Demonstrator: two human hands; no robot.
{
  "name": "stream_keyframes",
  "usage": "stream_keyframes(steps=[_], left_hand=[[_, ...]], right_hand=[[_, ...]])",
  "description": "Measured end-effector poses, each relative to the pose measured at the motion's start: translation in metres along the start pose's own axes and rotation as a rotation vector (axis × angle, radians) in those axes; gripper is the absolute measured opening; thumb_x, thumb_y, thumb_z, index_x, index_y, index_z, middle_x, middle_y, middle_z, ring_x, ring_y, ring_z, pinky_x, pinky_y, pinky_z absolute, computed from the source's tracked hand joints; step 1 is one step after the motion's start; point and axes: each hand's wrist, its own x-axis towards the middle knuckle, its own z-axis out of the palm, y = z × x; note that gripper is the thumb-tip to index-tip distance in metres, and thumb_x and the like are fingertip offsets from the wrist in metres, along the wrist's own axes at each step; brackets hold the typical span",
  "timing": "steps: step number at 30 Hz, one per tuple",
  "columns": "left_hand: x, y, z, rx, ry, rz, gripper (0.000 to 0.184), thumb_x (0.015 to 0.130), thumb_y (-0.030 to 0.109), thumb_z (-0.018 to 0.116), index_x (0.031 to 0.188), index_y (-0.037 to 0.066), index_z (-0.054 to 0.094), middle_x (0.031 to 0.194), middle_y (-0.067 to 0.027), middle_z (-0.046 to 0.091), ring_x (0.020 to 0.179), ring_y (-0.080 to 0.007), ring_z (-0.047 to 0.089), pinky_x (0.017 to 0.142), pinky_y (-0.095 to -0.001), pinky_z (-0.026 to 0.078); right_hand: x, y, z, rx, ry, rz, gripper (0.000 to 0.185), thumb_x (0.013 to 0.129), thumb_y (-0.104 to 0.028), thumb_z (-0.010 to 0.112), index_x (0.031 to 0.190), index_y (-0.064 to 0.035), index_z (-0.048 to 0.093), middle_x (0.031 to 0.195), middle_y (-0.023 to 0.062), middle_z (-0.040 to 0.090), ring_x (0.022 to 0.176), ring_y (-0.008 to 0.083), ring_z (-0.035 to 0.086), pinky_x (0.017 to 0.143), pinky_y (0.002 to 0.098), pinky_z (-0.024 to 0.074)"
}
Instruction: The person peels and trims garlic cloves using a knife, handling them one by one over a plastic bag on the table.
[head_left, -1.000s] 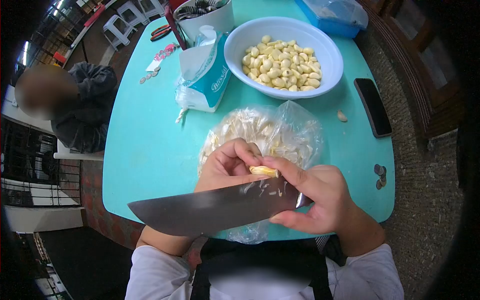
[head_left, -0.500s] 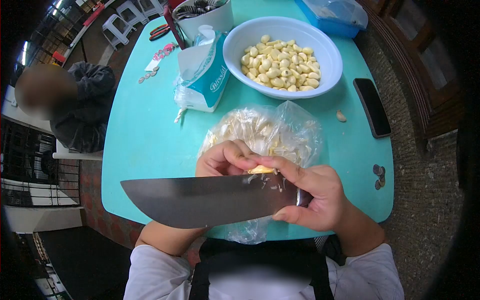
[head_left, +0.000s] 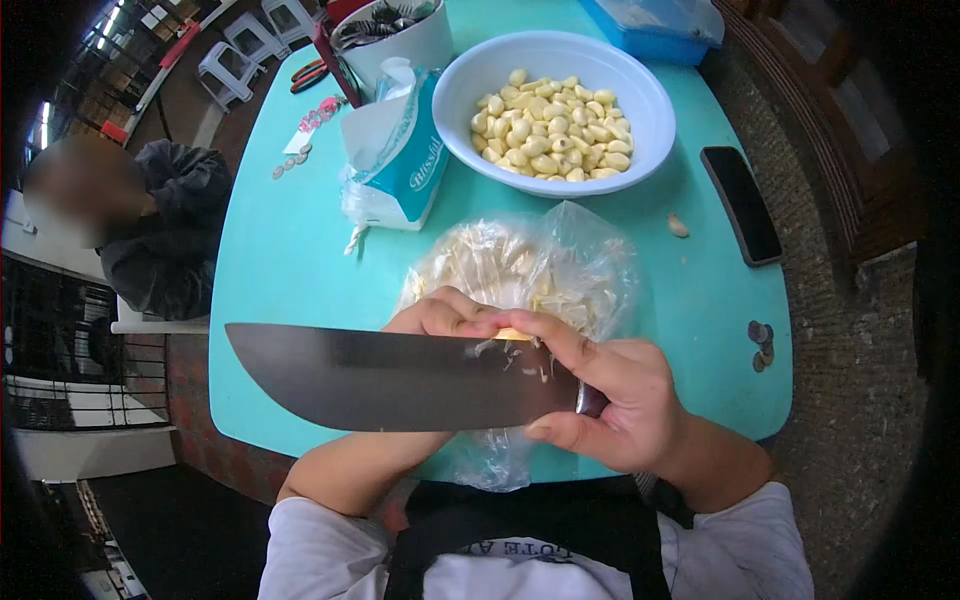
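Note:
My right hand is closed round the handle end of a wide-bladed knife, whose blade points left with its flat side towards me. Bits of skin cling to the blade near the handle. Behind its top edge my left hand pinches a garlic clove, partly hidden by the blade and fingers. My right index finger reaches over to the clove. Just beyond my hands lies a clear plastic bag with garlic and peelings. A pale blue basin of peeled cloves stands farther back.
On the turquoise table are a tissue pack, a phone, coins, a loose clove, scissors, a white tub and a blue container. A person sits at the left.
The knife and both hands have shifted slightly left and up in view. The blade has risen over more of the clove and the left fingers. My grip on both stays the same.

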Motion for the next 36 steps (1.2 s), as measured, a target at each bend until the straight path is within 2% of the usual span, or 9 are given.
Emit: stream_keyframes(steps=[4, 6, 10, 13, 16, 23, 29, 32, 36], left_hand=[[0.005, 0.003, -0.004, -0.209, -0.034, -0.151, 0.009, 0.077, 0.004, 0.066, 0.082, 0.003, 0.058, 0.087, -0.0079, 0.056, 0.083, -0.0162, 0.059, 0.071, -0.0285, 0.050], [0.012, 0.002, -0.007, -0.270, -0.082, -0.232, 0.010, 0.076, 0.002, 0.066, 0.083, 0.003, 0.058, 0.088, -0.0082, 0.056, 0.084, -0.0166, 0.059, 0.071, -0.0287, 0.050], [0.009, 0.001, -0.011, -0.243, -0.065, -0.260, 0.013, 0.074, -0.001, 0.066, 0.083, 0.004, 0.057, 0.089, -0.0095, 0.057, 0.086, -0.0177, 0.059, 0.072, -0.0290, 0.050], [0.000, 0.002, 0.007, -0.006, 0.053, -0.007, 0.012, 0.076, 0.003, 0.066, 0.083, 0.004, 0.056, 0.089, -0.0106, 0.057, 0.086, -0.0185, 0.058, 0.072, -0.0288, 0.049], [-0.007, 0.007, 0.011, 0.252, 0.136, -0.067, 0.012, 0.077, 0.008, 0.065, 0.081, 0.004, 0.055, 0.089, -0.0108, 0.057, 0.084, -0.0187, 0.058, 0.072, -0.0288, 0.049], [0.014, 0.001, -0.011, -0.316, -0.016, -0.261, 0.014, 0.076, 0.006, 0.066, 0.084, 0.000, 0.057, 0.087, -0.0117, 0.059, 0.083, -0.0210, 0.060, 0.071, -0.0309, 0.050], [0.020, 0.009, -0.008, -0.365, -0.059, -0.393, 0.018, 0.077, -0.001, 0.063, 0.094, 0.000, 0.058, 0.093, -0.0142, 0.061, 0.084, -0.0227, 0.062, 0.071, -0.0326, 0.055], [0.018, 0.017, 0.000, -0.227, 0.102, -0.483, 0.028, 0.074, -0.001, 0.066, 0.100, 0.001, 0.055, 0.095, -0.0116, 0.060, 0.086, -0.0217, 0.061, 0.075, -0.0326, 0.053], [0.015, 0.002, 0.008, -0.040, 0.087, -0.166, 0.041, 0.068, 0.002, 0.072, 0.103, 0.001, 0.051, 0.097, -0.0090, 0.057, 0.090, -0.0177, 0.058, 0.077, -0.0293, 0.049]], right_hand=[[0.000, 0.000, -0.001, -0.051, -0.018, -0.012, 0.063, 0.076, -0.031, 0.066, 0.125, 0.0014, 0.044, 0.073, 0.0107, 0.059, 0.046, 0.0169, 0.055, 0.046, 0.0277, 0.0433], [-0.001, -0.005, -0.007, -0.128, -0.098, -0.018, 0.064, 0.075, -0.029, 0.067, 0.123, 0.0076, 0.044, 0.095, 0.0163, 0.062, 0.051, 0.0171, 0.056, 0.050, 0.0252, 0.0436], [-0.001, -0.006, -0.007, -0.146, -0.091, -0.014, 0.064, 0.075, -0.029, 0.067, 0.122, 0.0072, 0.045, 0.086, 0.0143, 0.062, 0.049, 0.0169, 0.054, 0.048, 0.0260, 0.0426], [0.000, -0.004, -0.001, -0.092, -0.015, 0.000, 0.062, 0.077, -0.029, 0.066, 0.124, 0.0049, 0.044, 0.074, 0.0116, 0.059, 0.048, 0.0175, 0.055, 0.047, 0.0273, 0.0430], [0.000, 0.000, 0.006, 0.021, 0.054, -0.003, 0.059, 0.079, -0.030, 0.064, 0.126, 0.0004, 0.043, 0.058, 0.0084, 0.055, 0.043, 0.0188, 0.054, 0.044, 0.0305, 0.0432], [-0.003, 0.008, 0.011, 0.176, 0.104, -0.022, 0.052, 0.083, -0.024, 0.060, 0.125, 0.0022, 0.044, 0.072, 0.0104, 0.060, 0.058, 0.0122, 0.058, 0.054, 0.0266, 0.0454], [-0.006, -0.007, -0.009, 0.913, -0.039, 0.583, 0.046, 0.089, -0.016, 0.054, 0.128, 0.0037, 0.041, 0.105, 0.0093, 0.058, 0.091, 0.0100, 0.054, 0.080, 0.0241, 0.0427], [-0.003, -0.006, -0.004, 0.742, 0.014, 0.469, 0.046, 0.088, -0.015, 0.055, 0.128, 0.0040, 0.041, 0.107, 0.0091, 0.057, 0.091, 0.0086, 0.051, 0.080, 0.0230, 0.0418], [-0.003, 0.001, 0.005, 0.460, 0.047, 0.219, 0.047, 0.086, -0.016, 0.057, 0.127, 0.0041, 0.042, 0.107, 0.0085, 0.056, 0.090, 0.0076, 0.049, 0.078, 0.0216, 0.0411]])
